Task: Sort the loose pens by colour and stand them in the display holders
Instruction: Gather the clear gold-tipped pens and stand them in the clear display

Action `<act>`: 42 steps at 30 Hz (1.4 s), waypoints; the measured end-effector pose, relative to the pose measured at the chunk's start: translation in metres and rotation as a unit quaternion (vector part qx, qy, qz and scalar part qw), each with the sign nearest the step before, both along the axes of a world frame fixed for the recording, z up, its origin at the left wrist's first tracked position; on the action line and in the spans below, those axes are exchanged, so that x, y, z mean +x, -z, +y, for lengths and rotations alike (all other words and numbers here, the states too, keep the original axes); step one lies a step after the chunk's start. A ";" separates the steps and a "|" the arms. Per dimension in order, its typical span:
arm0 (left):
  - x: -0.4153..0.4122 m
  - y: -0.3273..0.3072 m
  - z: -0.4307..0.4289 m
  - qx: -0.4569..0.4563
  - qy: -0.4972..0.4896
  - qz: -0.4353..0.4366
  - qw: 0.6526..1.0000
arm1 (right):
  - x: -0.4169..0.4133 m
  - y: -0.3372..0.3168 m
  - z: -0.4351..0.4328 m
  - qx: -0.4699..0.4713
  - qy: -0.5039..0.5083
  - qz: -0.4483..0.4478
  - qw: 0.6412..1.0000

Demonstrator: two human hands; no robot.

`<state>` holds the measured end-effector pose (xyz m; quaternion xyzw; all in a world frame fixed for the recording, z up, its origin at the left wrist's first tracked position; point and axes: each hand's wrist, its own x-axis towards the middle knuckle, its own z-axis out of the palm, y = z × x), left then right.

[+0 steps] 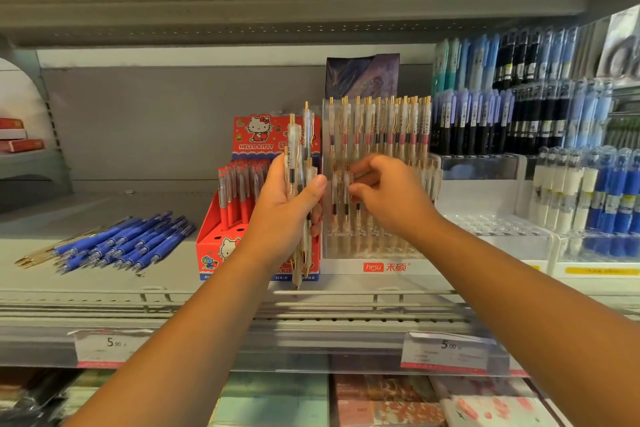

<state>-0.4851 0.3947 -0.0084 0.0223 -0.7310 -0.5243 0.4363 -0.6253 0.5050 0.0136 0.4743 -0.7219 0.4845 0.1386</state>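
Blue pens (121, 244), red holder (221, 239)

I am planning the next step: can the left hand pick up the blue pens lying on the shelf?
Probably not yet. The left hand grips a bunch of clear pens, so no finger is free. The way itself looks open: the blue pens lie uncovered, left of the red box.
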 end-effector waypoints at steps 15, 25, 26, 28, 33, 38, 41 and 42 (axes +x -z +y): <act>-0.001 0.000 -0.003 -0.010 0.024 0.001 1.000 | 0.024 -0.029 0.012 -0.023 -0.002 0.021 1.000; -0.002 -0.001 0.001 -0.021 0.045 -0.005 0.999 | 0.055 -0.037 0.010 0.008 -0.131 -0.122 0.984; -0.003 -0.001 0.001 -0.019 0.047 -0.002 0.999 | 0.054 -0.036 0.011 0.004 -0.127 -0.127 0.984; -0.002 -0.001 0.002 -0.008 0.053 0.000 0.999 | 0.053 -0.035 0.011 -0.013 -0.122 -0.134 0.983; 0.000 -0.002 0.003 0.016 0.065 -0.003 0.998 | 0.046 -0.030 0.016 -0.075 -0.120 -0.190 0.972; 0.000 -0.004 0.005 0.040 0.047 0.013 0.998 | 0.039 -0.028 0.023 -0.139 -0.124 -0.213 0.959; 0.000 -0.005 0.006 0.049 0.052 0.012 0.997 | 0.031 -0.033 0.029 -0.181 -0.103 -0.206 0.956; 0.000 -0.005 0.006 0.050 0.051 0.011 0.997 | 0.028 -0.035 0.031 -0.191 -0.097 -0.200 0.956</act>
